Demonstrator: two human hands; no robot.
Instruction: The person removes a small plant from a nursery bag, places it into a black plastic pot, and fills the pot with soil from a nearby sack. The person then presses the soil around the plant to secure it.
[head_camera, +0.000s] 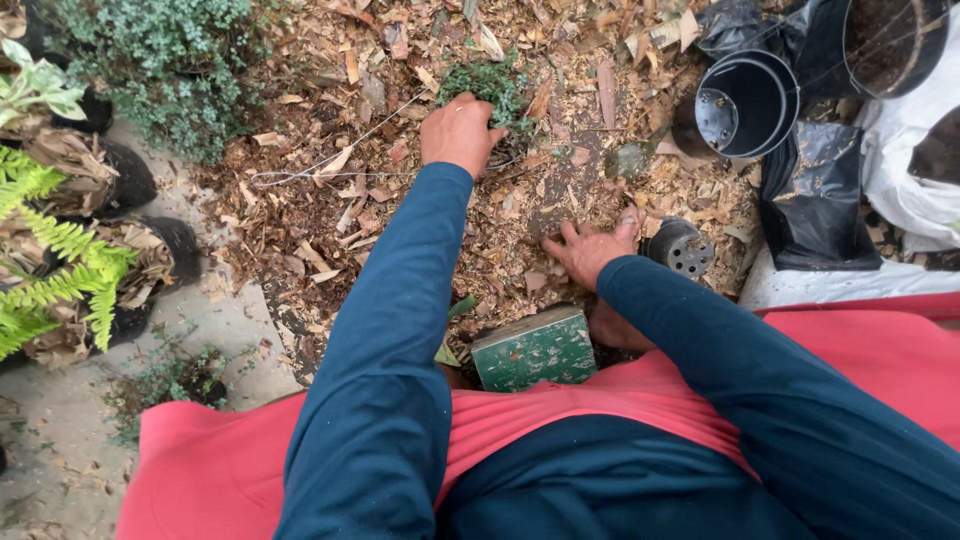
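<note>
Nearest the body, below both hands, a green block (533, 348) with worn, speckled paint lies on the ground against a pink cloth (620, 395) spread over the person's lap.

Just beyond the block, the right hand (590, 250) rests palm down on the wood chips (330, 215), fingers spread and holding nothing. Just beside its fingertips, on the outer side, a small black pot (680, 247) lies tipped over, its holed bottom facing up. Whether the fingers touch it is hard to tell.

Farther out, the left arm is stretched forward and the left hand (460, 133) is curled around the base of a small plant (492, 85) with fine green leaves, which sits in the wood chips at the far reach of that arm. The two hands are well apart. A thin wire (330, 160) trails over the chips to the outer side of the left hand.

The step in hand looks like taking hold of the small plant while the right hand braces on the ground. Lifting it would call for a grip low on the stems and a steady pull, so the roots come free whole.

Beyond the right hand stand nested black pots (745, 100) and black bags (815, 190). Far to the outer side of the left hand are ferns (50, 270) and a grey-green bush (160, 60).
</note>
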